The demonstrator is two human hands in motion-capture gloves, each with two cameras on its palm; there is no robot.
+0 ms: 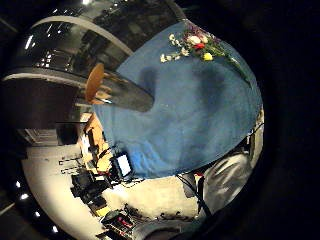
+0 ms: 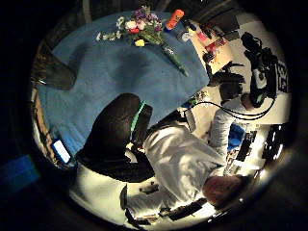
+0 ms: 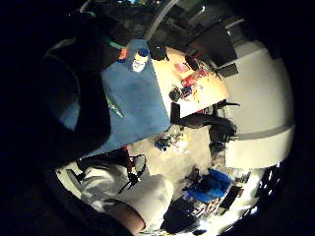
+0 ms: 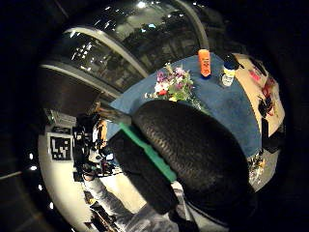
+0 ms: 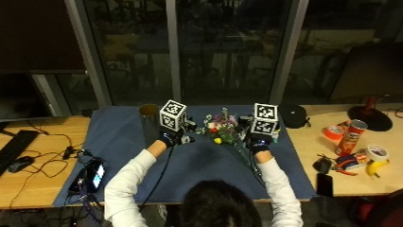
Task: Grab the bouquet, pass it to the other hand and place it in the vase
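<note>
- Left hand (image 5: pixel 169 138) and right hand (image 5: pixel 258 142) hover mid-frame over the blue-clothed table (image 5: pixel 119 142); finger state: cannot tell.
- Bouquet (image 5: pixel 222 130) lies between them: light, floppy, fragile blooms; likely best gripped at the stems (image 5: pixel 241 152).
- Vase (image 5: pixel 150 120) upright, centre-left, beyond the left hand.

One camera sits above and behind my head, facing forward and down over the blue cloth-covered table (image 5: pixel 126 156). Four very wide cameras ride on my palms, looking out from just above the cloth. Both left-palm views share the mixed-flower bouquet with green stems (image 1: pixel 200 47) lying on the cloth; my right thumb-side view sees it too, beyond my black-gloved right hand (image 4: pixel 193 154).
</note>
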